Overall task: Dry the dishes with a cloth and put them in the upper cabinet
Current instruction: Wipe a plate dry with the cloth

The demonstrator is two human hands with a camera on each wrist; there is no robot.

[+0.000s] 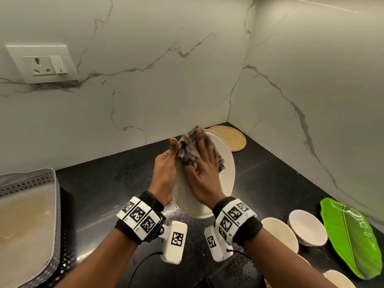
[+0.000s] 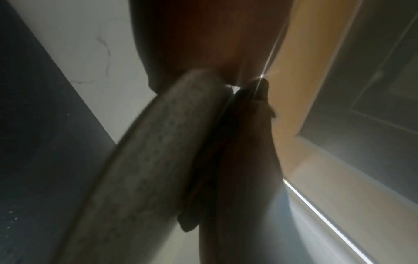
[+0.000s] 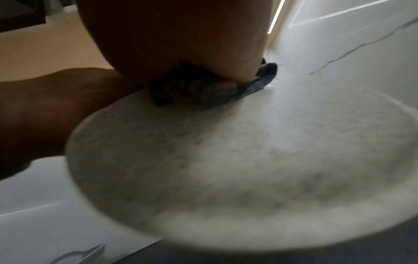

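Black worktop (image 1: 116,183) in a marble-walled corner. At left, a perforated grey basket (image 1: 31,183); far right, a green leaf-shaped platter (image 1: 351,235). Held on edge above the worktop's middle, a large white plate (image 1: 225,175), tilted, clear of the surface. Near right, white bowls (image 1: 307,227). Behind the plate, in the corner, a round woven mat (image 1: 232,138). Left hand (image 1: 164,175): grip closed on the plate's left rim, thumb up. Right hand (image 1: 204,173): grip open, fingers spread flat, pressing a checked cloth (image 1: 188,150) onto the plate's face.
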